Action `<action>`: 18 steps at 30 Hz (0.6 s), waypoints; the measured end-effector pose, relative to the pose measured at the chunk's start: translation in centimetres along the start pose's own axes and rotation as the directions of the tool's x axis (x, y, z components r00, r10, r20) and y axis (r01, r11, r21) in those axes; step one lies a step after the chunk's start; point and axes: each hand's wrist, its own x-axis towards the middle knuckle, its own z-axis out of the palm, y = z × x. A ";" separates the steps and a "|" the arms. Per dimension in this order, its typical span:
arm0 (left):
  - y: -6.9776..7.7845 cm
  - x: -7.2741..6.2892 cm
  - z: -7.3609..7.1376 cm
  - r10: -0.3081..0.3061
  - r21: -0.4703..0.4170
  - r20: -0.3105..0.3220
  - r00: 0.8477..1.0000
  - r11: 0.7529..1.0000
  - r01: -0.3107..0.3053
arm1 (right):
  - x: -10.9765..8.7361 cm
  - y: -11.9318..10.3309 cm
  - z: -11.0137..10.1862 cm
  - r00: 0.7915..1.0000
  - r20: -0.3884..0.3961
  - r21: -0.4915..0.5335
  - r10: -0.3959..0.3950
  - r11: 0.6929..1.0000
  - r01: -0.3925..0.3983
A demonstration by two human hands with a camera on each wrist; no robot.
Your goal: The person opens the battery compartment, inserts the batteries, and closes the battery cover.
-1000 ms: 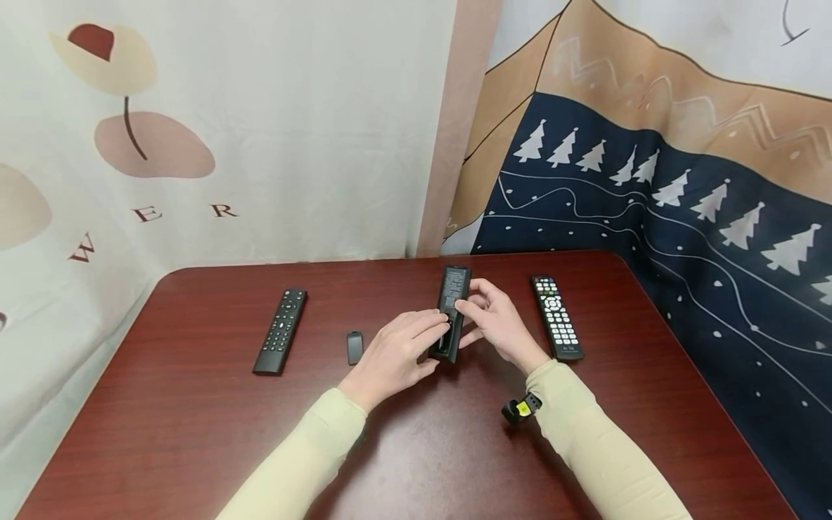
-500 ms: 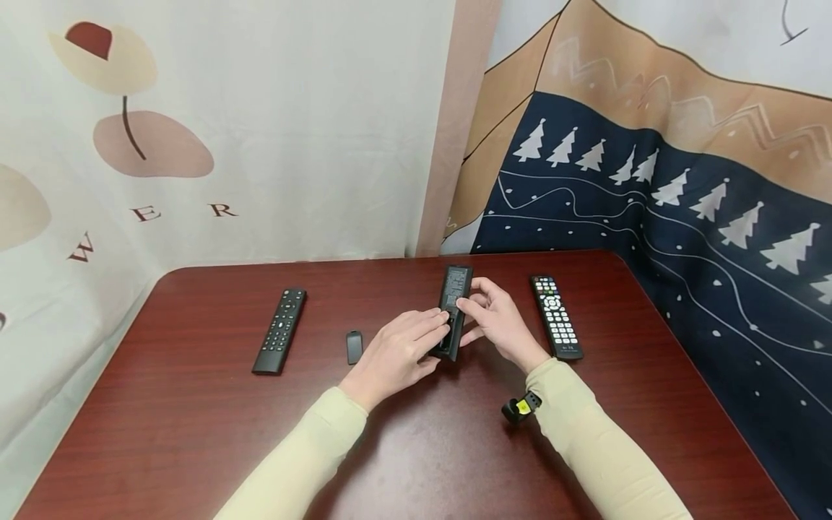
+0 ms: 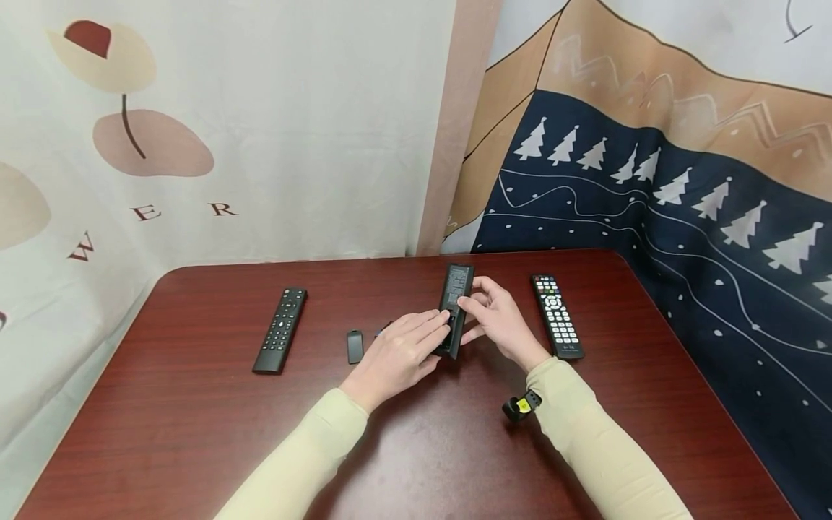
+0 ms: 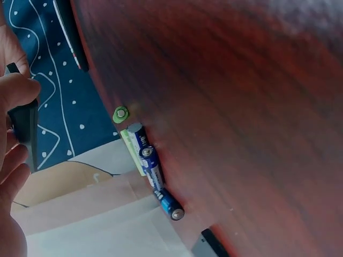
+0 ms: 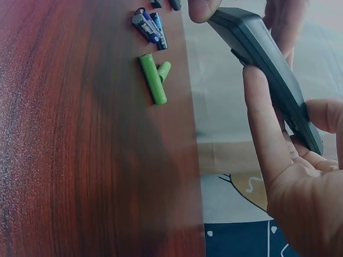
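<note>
The glossy reddish-brown wood-grain table (image 3: 169, 433), its far corners rounded, carries a slim black plastic remote (image 3: 280, 332) on the left, a small dark rectangular piece (image 3: 354, 347) near it, a white-buttoned black remote (image 3: 557, 318) on the right, and cylindrical blue batteries (image 4: 151, 167) near green ones (image 5: 153, 80).

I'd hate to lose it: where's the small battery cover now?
In the head view, the small battery cover lies on the table, just left of the left hand and right of the leftmost remote.
</note>
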 end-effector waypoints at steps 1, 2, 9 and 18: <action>0.0 -0.1 0.0 -0.005 -0.005 0.006 1.000 1.000 0.005 | 0.0 0.0 0.0 1.000 -0.001 -0.001 0.000 1.000 0.000; -0.1 -0.1 0.0 -0.008 -0.013 0.011 1.000 1.000 0.009 | 0.0 0.0 -0.1 1.000 -0.001 -0.004 -0.001 1.000 0.001; -0.4 -0.7 0.2 -0.035 -0.087 0.037 0.999 0.995 0.038 | 0.0 0.0 -0.1 1.000 0.003 -0.012 0.006 1.000 -0.005; -1.0 -1.2 -0.1 -0.079 -0.125 0.025 0.997 0.989 0.082 | 0.1 0.1 0.1 1.000 0.012 -0.014 0.006 1.000 -0.006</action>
